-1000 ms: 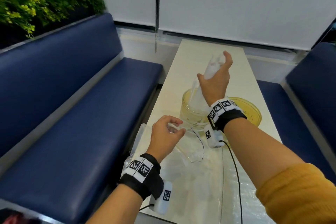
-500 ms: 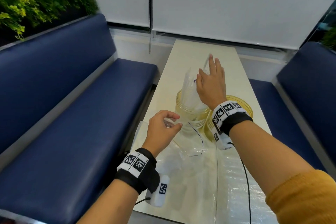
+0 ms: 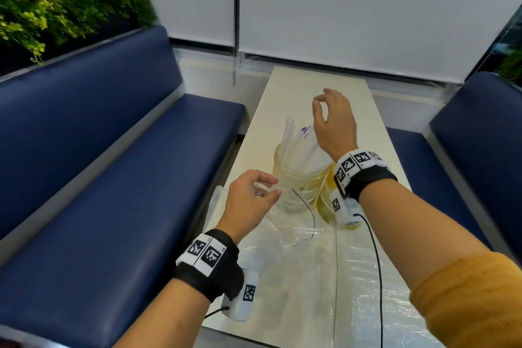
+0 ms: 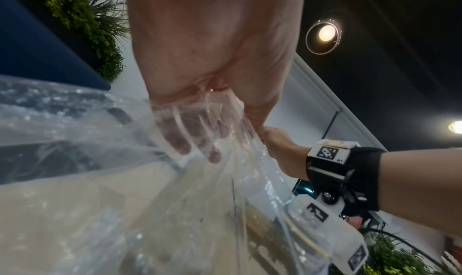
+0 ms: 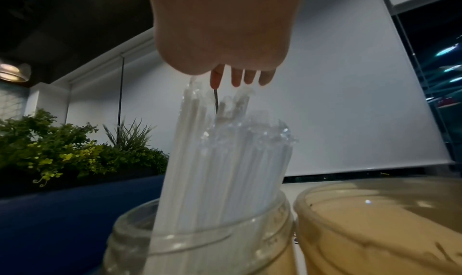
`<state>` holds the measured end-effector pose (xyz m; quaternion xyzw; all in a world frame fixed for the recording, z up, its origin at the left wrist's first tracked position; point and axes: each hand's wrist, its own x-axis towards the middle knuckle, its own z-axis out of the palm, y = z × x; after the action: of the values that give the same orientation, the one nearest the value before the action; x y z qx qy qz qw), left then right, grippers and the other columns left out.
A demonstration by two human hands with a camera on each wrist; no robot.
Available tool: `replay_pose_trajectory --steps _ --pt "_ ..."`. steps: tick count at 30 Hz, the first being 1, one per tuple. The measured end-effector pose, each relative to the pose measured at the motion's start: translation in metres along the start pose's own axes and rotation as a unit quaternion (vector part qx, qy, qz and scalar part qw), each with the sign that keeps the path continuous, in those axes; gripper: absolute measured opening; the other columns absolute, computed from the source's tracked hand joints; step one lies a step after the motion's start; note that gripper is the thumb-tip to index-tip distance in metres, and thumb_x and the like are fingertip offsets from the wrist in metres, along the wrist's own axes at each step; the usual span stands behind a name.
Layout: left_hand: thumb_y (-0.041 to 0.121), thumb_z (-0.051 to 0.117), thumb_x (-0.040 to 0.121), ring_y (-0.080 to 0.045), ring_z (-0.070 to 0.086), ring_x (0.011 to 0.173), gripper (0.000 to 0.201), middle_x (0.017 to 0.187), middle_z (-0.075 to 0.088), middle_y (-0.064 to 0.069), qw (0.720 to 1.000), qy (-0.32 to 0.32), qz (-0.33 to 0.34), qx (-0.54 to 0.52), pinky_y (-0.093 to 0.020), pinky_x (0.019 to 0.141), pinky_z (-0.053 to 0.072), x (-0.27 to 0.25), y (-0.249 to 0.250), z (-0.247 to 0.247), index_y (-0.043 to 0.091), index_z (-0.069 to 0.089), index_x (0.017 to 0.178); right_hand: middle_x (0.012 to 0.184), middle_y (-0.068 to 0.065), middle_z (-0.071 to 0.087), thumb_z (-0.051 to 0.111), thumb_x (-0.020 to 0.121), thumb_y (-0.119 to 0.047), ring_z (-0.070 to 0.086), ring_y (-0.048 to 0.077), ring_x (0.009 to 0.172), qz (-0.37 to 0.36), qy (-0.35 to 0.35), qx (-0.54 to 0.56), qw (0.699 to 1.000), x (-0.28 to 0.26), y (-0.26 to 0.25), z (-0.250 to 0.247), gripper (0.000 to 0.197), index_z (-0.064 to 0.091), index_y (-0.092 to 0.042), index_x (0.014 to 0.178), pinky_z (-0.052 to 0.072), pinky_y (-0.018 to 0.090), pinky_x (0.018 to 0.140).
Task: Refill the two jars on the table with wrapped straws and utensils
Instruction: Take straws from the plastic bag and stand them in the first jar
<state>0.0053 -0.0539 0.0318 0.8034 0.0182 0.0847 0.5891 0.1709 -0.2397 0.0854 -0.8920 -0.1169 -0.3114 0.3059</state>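
Observation:
A clear glass jar (image 3: 299, 178) stands mid-table with a bundle of wrapped white straws (image 3: 298, 144) upright in it, leaning left. My right hand (image 3: 319, 106) hovers just above the straw tops, fingers loosely curled and holding nothing. The right wrist view shows its fingertips (image 5: 240, 78) hanging over the straws (image 5: 220, 160) in the jar (image 5: 200, 239). A second, yellowish jar (image 5: 375, 220) beside it is empty; in the head view that jar (image 3: 324, 206) is mostly hidden by my wrist. My left hand (image 3: 265, 189) grips a crumpled clear plastic bag (image 3: 285, 223), its fingers (image 4: 195, 139) showing through the bag (image 4: 100, 180).
Blue padded benches (image 3: 127, 178) line both sides of the narrow cream table (image 3: 282, 99). More clear plastic (image 3: 367, 305) covers the near end. A black cable (image 3: 375, 257) runs from my right wrist. Plants (image 3: 56, 8) sit behind the left bench.
My right hand lowered the straw bundle into the jar, let go of it, and now hovers above. The left hand stayed put, still holding the bag.

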Motion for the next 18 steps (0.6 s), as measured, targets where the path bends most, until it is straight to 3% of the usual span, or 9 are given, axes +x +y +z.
replay_pose_trajectory --steps 1,3,5,7,9,11,14,16,18 --pt "0.023 0.079 0.086 -0.006 0.066 0.086 0.016 0.105 0.067 0.012 1.000 0.001 0.000 0.000 -0.012 0.071 0.051 -0.001 0.001 -0.001 0.024 0.071 0.100 0.131 0.007 0.062 0.040 0.104 -0.035 0.054 0.021 0.123 0.011 -0.056 -0.012 0.998 0.003 0.001 0.001 0.036 0.066 -0.015 0.116 0.044 0.037 0.105" --pt "0.023 0.078 0.086 -0.006 0.066 0.085 0.015 0.105 0.067 0.012 1.000 0.005 0.001 -0.001 -0.009 0.069 0.051 -0.001 0.001 -0.002 0.024 0.071 0.099 0.103 0.015 0.070 0.031 0.105 -0.034 0.063 0.029 0.094 0.034 -0.199 -0.062 0.977 0.000 0.002 0.004 0.045 0.066 -0.008 0.099 0.053 0.045 0.092" --pt "0.022 0.078 0.087 -0.007 0.066 0.085 0.014 0.105 0.068 0.011 1.000 0.005 0.002 0.000 -0.008 0.067 0.051 -0.001 0.001 -0.002 0.024 0.072 0.099 0.091 0.018 0.067 0.026 0.107 -0.034 0.063 0.035 0.088 0.037 -0.276 -0.085 0.957 -0.008 0.004 0.009 0.049 0.061 -0.002 0.094 0.051 0.046 0.086" --pt "0.021 0.077 0.087 -0.007 0.066 0.086 0.013 0.106 0.068 0.010 1.000 0.002 0.008 0.004 -0.007 0.068 0.050 -0.001 0.002 -0.002 0.024 0.072 0.098 0.102 0.019 0.068 0.025 0.108 -0.033 0.063 0.037 0.099 0.025 -0.243 -0.074 0.967 -0.013 0.003 0.011 0.050 0.064 -0.002 0.104 0.048 0.045 0.092" --pt "0.019 0.076 0.088 -0.006 0.065 0.087 0.012 0.106 0.068 0.009 1.000 0.002 0.012 0.003 -0.005 0.069 0.049 -0.001 0.002 -0.002 0.023 0.072 0.099 0.128 0.018 0.063 0.026 0.107 -0.032 0.057 0.032 0.120 -0.003 -0.135 -0.124 0.983 -0.010 0.003 0.012 0.050 0.066 -0.006 0.121 0.038 0.045 0.109" --pt "0.018 0.076 0.088 -0.004 0.064 0.088 0.012 0.106 0.068 0.008 1.000 0.003 0.013 0.004 -0.002 0.069 0.048 0.000 0.003 -0.003 0.022 0.072 0.099 0.136 0.013 0.058 0.024 0.105 -0.036 0.049 0.031 0.130 0.036 -0.079 -0.173 0.981 -0.008 0.006 0.013 0.050 0.063 -0.013 0.126 0.026 0.050 0.115" --pt "0.010 0.073 0.089 -0.003 0.063 0.089 0.018 0.107 0.068 0.008 1.000 0.000 0.012 0.009 -0.001 0.068 0.047 0.002 0.003 -0.005 0.025 0.071 0.098 0.112 0.010 0.061 0.018 0.102 -0.036 0.055 0.035 0.117 0.085 -0.196 -0.216 0.953 -0.016 0.013 0.021 0.045 0.058 -0.015 0.104 0.027 0.057 0.111" --pt "0.005 0.070 0.088 -0.005 0.064 0.090 0.025 0.108 0.067 0.010 1.000 -0.010 0.011 0.012 -0.002 0.069 0.049 0.003 0.002 -0.005 0.028 0.069 0.097 0.114 0.008 0.062 0.020 0.102 -0.034 0.054 0.033 0.120 0.079 -0.171 -0.216 0.958 -0.017 0.011 0.020 0.046 0.062 -0.014 0.106 0.024 0.057 0.114" --pt "0.003 0.069 0.088 -0.006 0.064 0.093 0.029 0.109 0.066 0.011 1.000 -0.019 0.014 0.015 -0.006 0.074 0.051 0.003 -0.001 -0.004 0.031 0.068 0.097 0.133 0.010 0.060 0.025 0.104 -0.032 0.048 0.029 0.132 0.031 -0.101 -0.164 0.981 -0.008 0.000 0.018 0.047 0.064 -0.011 0.122 0.022 0.049 0.118"
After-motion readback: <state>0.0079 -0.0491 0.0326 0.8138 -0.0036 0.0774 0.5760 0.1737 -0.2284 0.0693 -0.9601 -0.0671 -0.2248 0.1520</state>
